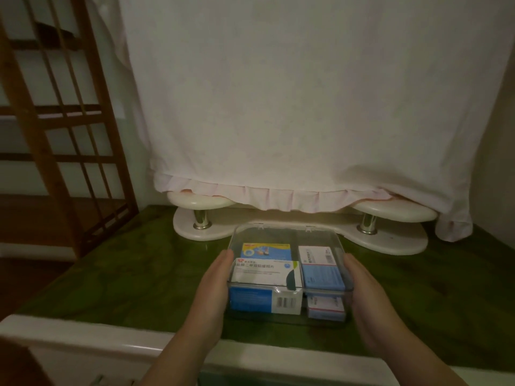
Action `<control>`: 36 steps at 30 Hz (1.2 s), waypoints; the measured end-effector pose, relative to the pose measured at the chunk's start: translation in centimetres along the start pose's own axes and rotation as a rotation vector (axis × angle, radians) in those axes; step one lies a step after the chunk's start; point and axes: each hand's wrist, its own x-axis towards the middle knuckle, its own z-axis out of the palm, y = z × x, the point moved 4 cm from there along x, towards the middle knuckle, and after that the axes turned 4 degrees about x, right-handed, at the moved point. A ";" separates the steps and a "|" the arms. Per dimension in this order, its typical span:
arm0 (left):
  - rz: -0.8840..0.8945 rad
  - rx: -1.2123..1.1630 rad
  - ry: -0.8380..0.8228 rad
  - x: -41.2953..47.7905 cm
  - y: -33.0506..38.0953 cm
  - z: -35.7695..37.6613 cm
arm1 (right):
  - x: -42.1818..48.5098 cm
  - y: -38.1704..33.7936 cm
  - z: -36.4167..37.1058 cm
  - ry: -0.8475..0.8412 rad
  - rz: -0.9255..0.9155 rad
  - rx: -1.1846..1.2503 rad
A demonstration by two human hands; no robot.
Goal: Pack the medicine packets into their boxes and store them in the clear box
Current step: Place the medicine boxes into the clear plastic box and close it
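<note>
- Nearest me, a white cabinet edge point(83, 344) borders the green marbled tabletop point(125, 288).
- The left hand point(213, 291) presses flat against the clear box point(287, 274) at its 9 o'clock side; the right hand point(365, 299) presses at 3 o'clock, so both clasp the box.
- The box sits on the tabletop, lid closed.
- Inside: a white-and-blue medicine box point(267, 282) at 7 o'clock, a blue one point(320, 274) at 3, a yellow-blue one point(266, 250) at 11.
- Beyond, at 12 o'clock, a cream stand point(200, 218) under a pink cloth point(306, 107).

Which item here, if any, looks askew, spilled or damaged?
Nothing stands out. The medicine boxes lie flat inside the closed clear box, held squarely between left hand and right hand.
</note>
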 end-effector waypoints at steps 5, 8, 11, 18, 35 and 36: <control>0.011 0.017 0.059 0.0 -1.0 -0.4 | 0.1 -0.1 1.2 -0.007 0.040 0.002; 0.001 -0.034 0.100 -0.1 -0.8 -1.1 | 0.2 -0.1 2.2 -0.030 0.037 0.043; 0.010 -0.045 0.123 0.1 -0.6 -2.2 | 0.1 -0.1 3.6 -0.057 0.034 0.055; 0.017 -0.095 0.245 0.9 0.5 -7.6 | -0.6 -0.2 9.6 -0.116 0.025 0.036; 0.005 -0.178 0.385 5.8 5.2 -24.9 | -3.8 -0.4 28.7 -0.384 0.015 0.091; 0.007 -0.180 0.391 6.3 5.3 -25.5 | -3.8 -0.4 29.5 -0.390 0.017 0.091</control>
